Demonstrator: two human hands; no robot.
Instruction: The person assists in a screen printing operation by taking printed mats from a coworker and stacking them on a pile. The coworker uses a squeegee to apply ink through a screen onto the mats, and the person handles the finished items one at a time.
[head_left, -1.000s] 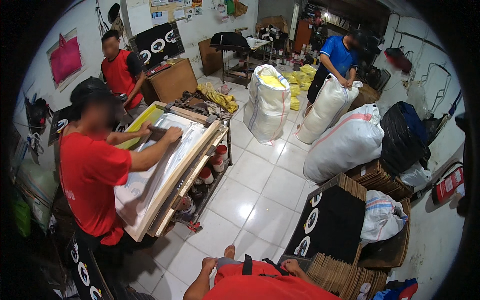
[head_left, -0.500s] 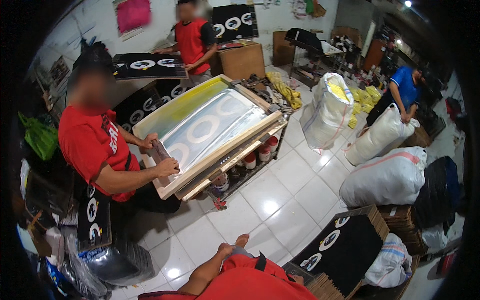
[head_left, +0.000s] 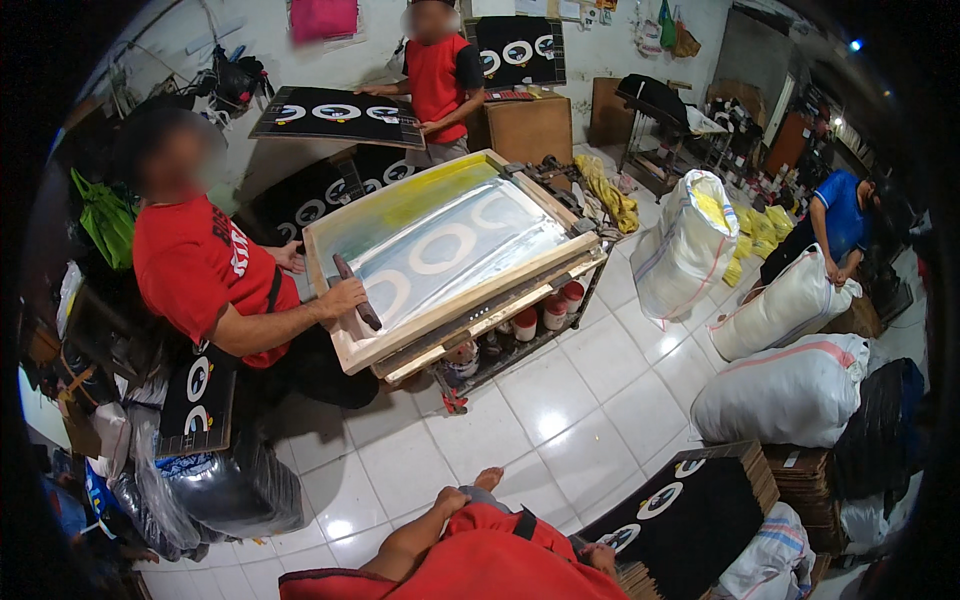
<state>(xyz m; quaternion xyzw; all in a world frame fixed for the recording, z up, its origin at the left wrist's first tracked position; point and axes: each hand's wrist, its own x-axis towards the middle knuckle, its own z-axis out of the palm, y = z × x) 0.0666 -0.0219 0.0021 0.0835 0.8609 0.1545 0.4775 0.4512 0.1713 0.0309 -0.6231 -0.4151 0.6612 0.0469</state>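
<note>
My left hand [head_left: 452, 498] rests at the grey cloth over my leg, just beside my bare foot [head_left: 488, 479]. It looks curled closed, and whatever may lie inside it is hidden. Lower right, my right hand [head_left: 600, 558] is beside a stack of black printed panels on brown boards [head_left: 690, 520]. Its fingers are too small and shaded to read. Across the floor, a co-worker in red has one hand on a dark squeegee [head_left: 357, 292] in a wooden-framed printing screen [head_left: 440, 345]; the other hand is at the frame's left side.
Another person holds a black printed panel [head_left: 335, 112] behind the screen. A third, in blue, handles a white sack [head_left: 775, 310]. More sacks [head_left: 780, 385] line the right side. Pots [head_left: 525, 322] stand under the screen table. A plastic-wrapped bundle [head_left: 240, 490] lies at lower left.
The whole view has shifted, so the scene sits lower and further right. The co-worker at the screen has taken one hand off the squeegee, which is now turned. My right hand shows more.
</note>
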